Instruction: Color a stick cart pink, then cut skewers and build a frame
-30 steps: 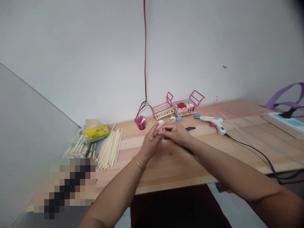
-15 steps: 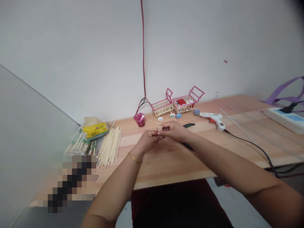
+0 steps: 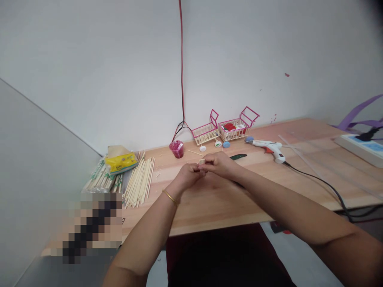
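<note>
Above the middle of the wooden table [image 3: 209,215], my left hand [image 3: 189,175] and my right hand [image 3: 220,164] meet. Both have their fingers closed on a small bundle of short pale sticks [image 3: 201,162], whose ends show between the fingertips. Much of the bundle is hidden by the fingers. A dark green blade-like tool [image 3: 238,157] lies beside my right hand, partly covered by the right forearm. Behind the hands are white round discs [image 3: 202,148] and a blue one [image 3: 226,144].
Loose sticks [image 3: 140,183] and a yellow packet [image 3: 121,162] lie left. At the back stand a pink cup [image 3: 177,150], a small stick cart [image 3: 206,135] and a filled one [image 3: 233,130]. A glue gun [image 3: 271,148] and a power strip [image 3: 359,147] are right.
The view has shifted slightly. Both hands remain together on the short sticks, with hardly any change in their hold.
</note>
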`<state>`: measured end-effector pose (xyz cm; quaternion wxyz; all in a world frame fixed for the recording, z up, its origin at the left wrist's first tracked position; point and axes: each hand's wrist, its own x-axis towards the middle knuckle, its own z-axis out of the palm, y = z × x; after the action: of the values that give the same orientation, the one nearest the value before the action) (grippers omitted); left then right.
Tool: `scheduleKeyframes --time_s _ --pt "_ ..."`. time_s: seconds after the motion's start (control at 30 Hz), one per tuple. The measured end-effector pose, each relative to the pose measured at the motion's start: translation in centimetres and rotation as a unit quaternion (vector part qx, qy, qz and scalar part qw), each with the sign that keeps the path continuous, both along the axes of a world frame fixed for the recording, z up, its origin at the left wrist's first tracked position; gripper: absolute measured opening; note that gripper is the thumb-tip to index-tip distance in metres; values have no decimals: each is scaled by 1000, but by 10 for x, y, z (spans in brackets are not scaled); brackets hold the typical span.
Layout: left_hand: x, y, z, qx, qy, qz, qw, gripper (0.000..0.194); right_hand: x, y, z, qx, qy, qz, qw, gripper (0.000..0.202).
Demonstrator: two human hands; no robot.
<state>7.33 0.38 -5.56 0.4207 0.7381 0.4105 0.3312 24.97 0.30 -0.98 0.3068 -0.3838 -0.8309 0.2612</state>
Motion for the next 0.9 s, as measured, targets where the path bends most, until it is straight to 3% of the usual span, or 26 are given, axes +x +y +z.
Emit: scheduleKeyframes --time_s 0.37,0.57,0.73,0.9 --pt "-2 -1 7 84 82 2 993 14 0 0 0 34 -11 0 999 25" --pt "0 -3 6 54 89 4 995 12 -1 4 -5 17 -21 -1 1000 25" --pt "-9 -2 23 -49 -54 53 996 27 4 4 2 58 10 -54 997 33" --pt "-20 2 32 -116 -120 91 982 28 4 8 -5 13 -9 -56 998 33"
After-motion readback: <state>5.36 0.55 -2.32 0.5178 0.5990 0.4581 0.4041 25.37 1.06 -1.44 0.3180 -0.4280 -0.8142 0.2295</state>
